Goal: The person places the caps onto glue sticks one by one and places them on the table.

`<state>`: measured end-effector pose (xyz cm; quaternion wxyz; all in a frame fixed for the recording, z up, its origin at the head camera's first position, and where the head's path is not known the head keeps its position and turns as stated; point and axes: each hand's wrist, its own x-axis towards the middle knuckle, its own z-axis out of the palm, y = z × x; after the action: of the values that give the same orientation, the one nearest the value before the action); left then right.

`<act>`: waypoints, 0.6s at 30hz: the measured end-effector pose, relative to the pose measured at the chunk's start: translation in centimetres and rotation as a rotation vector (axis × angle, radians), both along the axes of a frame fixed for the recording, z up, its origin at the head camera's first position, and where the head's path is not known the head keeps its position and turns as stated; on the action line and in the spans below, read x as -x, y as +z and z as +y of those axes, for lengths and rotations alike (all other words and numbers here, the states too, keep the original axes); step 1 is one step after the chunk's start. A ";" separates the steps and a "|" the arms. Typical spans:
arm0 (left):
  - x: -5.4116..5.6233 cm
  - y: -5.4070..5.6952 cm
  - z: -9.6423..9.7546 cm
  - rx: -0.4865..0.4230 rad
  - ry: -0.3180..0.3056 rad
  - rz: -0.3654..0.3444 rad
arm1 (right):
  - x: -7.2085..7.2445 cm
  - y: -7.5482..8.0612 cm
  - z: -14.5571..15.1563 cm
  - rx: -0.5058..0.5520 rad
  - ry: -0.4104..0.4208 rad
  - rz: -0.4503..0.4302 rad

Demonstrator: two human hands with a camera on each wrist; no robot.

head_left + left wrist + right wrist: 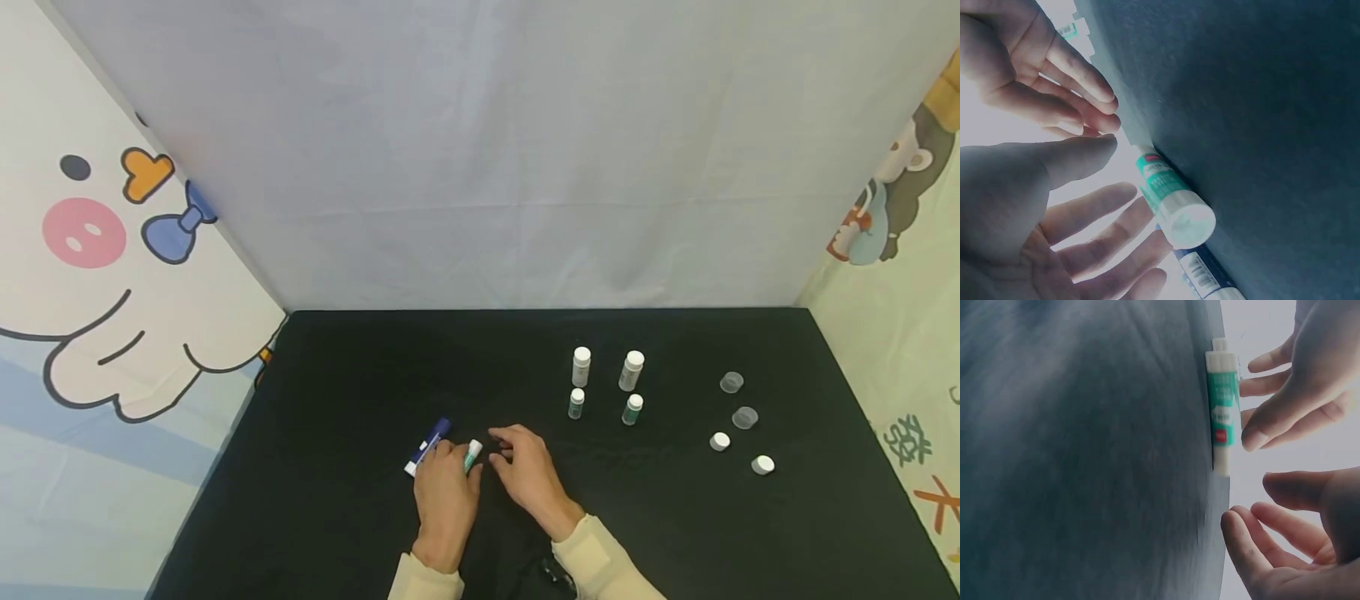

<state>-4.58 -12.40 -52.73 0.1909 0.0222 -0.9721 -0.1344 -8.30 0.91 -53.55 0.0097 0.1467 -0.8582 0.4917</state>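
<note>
A green glue stick (pixel 472 456) with white ends lies on the black table, beside a dark blue stick-shaped tube (pixel 436 437) with a white end. My left hand (pixel 447 498) is over the two, its fingers extended and spread; in the left wrist view its fingertips are right at the green glue stick (pixel 1166 187) and the blue tube (pixel 1204 272). To the right, my right hand (pixel 531 473) holds nothing, with thumb and fingers apart. The right wrist view has the green glue stick (pixel 1223 409) beyond the right hand's fingertips (pixel 1235 528).
Several white-capped bottles (pixel 581 367) stand right of centre, the front ones green-labelled (pixel 633 410). Farther right are two clear cups (pixel 745 417) and two white caps (pixel 762 465). A pale curtain (pixel 517 167) hangs behind the table, with printed panels at both sides.
</note>
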 end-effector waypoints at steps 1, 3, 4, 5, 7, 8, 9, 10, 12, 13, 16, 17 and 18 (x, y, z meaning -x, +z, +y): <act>0.0 0.1 0.1 0.005 -0.001 0.003 | 0.0 0.1 0.3 0.004 -0.004 -0.002; 0.1 0.2 0.3 0.007 -0.003 0.006 | -0.1 0.2 0.7 0.011 -0.014 -0.006; 0.1 0.2 0.5 0.006 -0.005 0.008 | -0.1 0.2 1.0 0.018 -0.018 -0.011; 0.1 0.2 0.6 0.005 -0.006 0.008 | -0.2 0.3 1.3 0.025 -0.023 -0.012; 0.2 0.2 0.8 0.005 -0.008 0.008 | -0.2 0.4 1.8 0.031 -0.035 -0.015; 0.3 0.2 0.9 0.004 -0.010 0.010 | -0.3 0.4 2.0 0.033 -0.043 -0.019; 0.3 0.2 1.0 0.007 -0.013 0.013 | -0.3 0.4 2.3 0.035 -0.050 -0.023; 0.4 0.2 1.1 0.012 -0.014 0.013 | -0.3 0.4 2.6 0.037 -0.057 -0.028; 0.4 0.2 1.2 0.020 -0.015 0.011 | -0.3 0.4 3.2 0.038 -0.077 -0.037; 0.5 0.2 1.3 0.023 -0.016 0.011 | -0.3 0.4 3.5 0.039 -0.087 -0.043; 0.5 0.2 1.6 0.025 -0.019 0.012 | -0.3 0.4 4.5 0.045 -0.115 -0.048; 0.6 0.2 1.7 0.025 -0.022 0.014 | -0.3 0.4 4.8 0.049 -0.126 -0.049; 0.6 0.2 1.8 0.024 -0.026 0.020 | -0.4 0.4 5.1 0.052 -0.136 -0.050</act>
<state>-5.18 -10.64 -52.49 0.1988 0.0061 -0.9720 -0.1254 -7.93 6.03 -53.11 0.0256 0.0757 -0.8532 0.5155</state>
